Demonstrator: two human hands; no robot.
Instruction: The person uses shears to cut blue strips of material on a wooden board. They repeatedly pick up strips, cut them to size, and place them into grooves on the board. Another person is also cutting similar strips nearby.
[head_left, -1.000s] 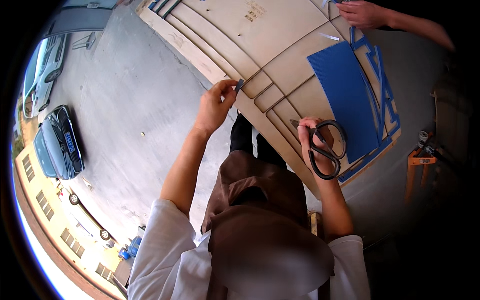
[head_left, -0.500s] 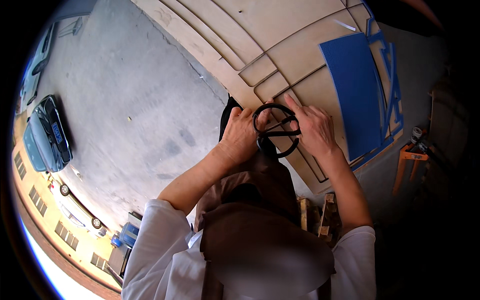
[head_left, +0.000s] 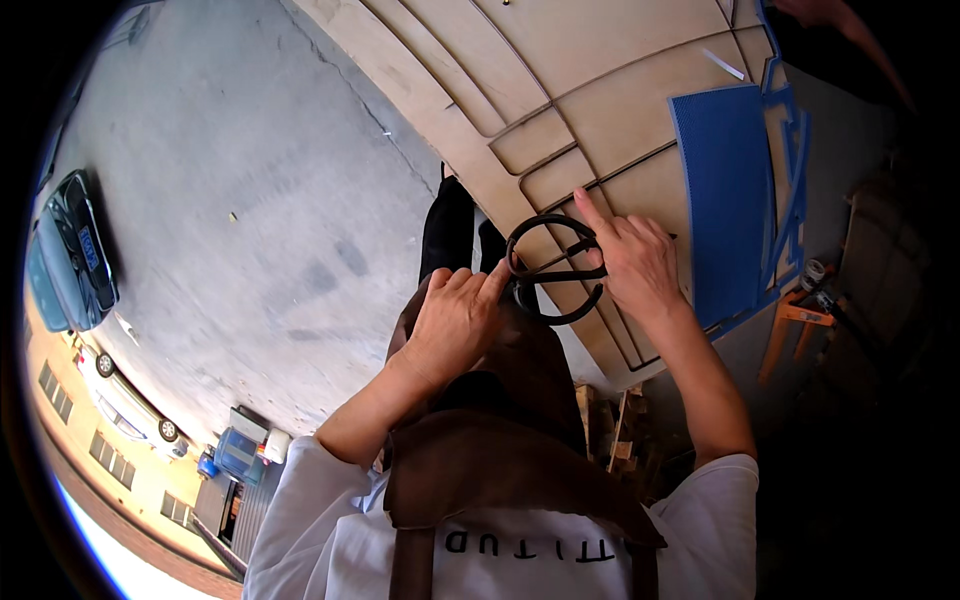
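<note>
A pair of scissors (head_left: 558, 276) with large black loop handles is between my two hands, above the near edge of a wooden board. My right hand (head_left: 638, 262) is closed round its blade end, the index finger stretched out over the board; a dark tip shows past the hand. At the left side of the loops, my left hand (head_left: 458, 318) has its fingers curled and the index fingertip against a handle. Its thumb is hidden. Beneath is the wooden board (head_left: 610, 95), crossed by dark strips set in curved and straight lines.
A blue ribbed sheet (head_left: 725, 190) and blue offcuts (head_left: 790, 200) lie on the board's right part. Further right stands an orange support (head_left: 800, 318). Wooden pallets (head_left: 620, 430) are under the near edge. Parked cars (head_left: 75, 255) are on the concrete at left. Another person's arm (head_left: 850, 25) shows at the upper right.
My left hand has drawn down and slightly away from my right hand. The scissors stay between them. My view has shifted, so the board and blue sheet sit lower and further right.
</note>
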